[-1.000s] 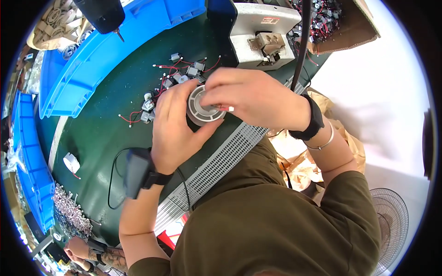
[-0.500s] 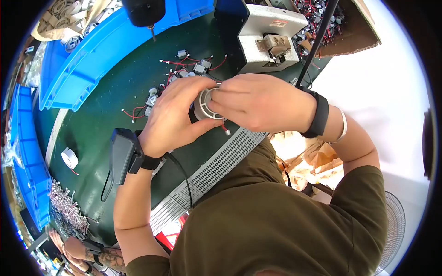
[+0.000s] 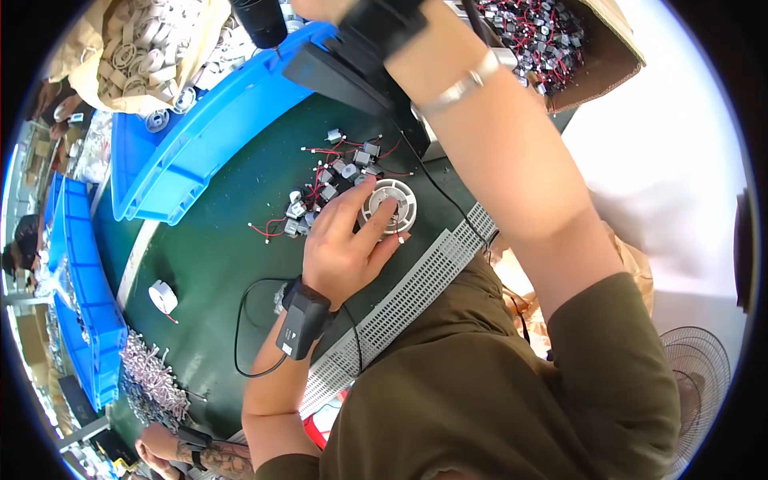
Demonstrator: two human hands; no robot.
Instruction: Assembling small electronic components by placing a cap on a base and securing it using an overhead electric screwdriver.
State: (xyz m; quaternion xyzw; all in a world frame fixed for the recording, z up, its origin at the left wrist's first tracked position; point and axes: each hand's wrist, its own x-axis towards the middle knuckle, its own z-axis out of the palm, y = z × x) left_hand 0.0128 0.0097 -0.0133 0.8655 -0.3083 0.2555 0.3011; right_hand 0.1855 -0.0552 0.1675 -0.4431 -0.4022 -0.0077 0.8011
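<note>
My left hand (image 3: 340, 252) holds a round white plastic housing (image 3: 409, 210) on the green worktop, its fingers curled over the near side and one fingertip at the centre. A short red wire with a white plug hangs from the housing. My right arm stretches across to the far side. Only part of my right hand (image 3: 320, 8) shows at the top edge, close to a hanging black power screwdriver (image 3: 260, 24); its fingers are cut off from view. Several small grey motors (image 3: 328, 192) with red and black wires lie just beyond my left hand.
Blue bins (image 3: 188, 164) line the far left, beside a bag of white plastic rings (image 3: 140, 60). A carton of wired motors (image 3: 544, 48) stands far right. A white part (image 3: 162, 297) and a heap of screws or pins (image 3: 152, 372) lie left. A co-worker's hand (image 3: 158, 444) is lower left.
My right hand has left the housing and swung up to the far edge by the screwdriver. My left hand has stayed on the housing, which now sits lower on the worktop. The view has shifted.
</note>
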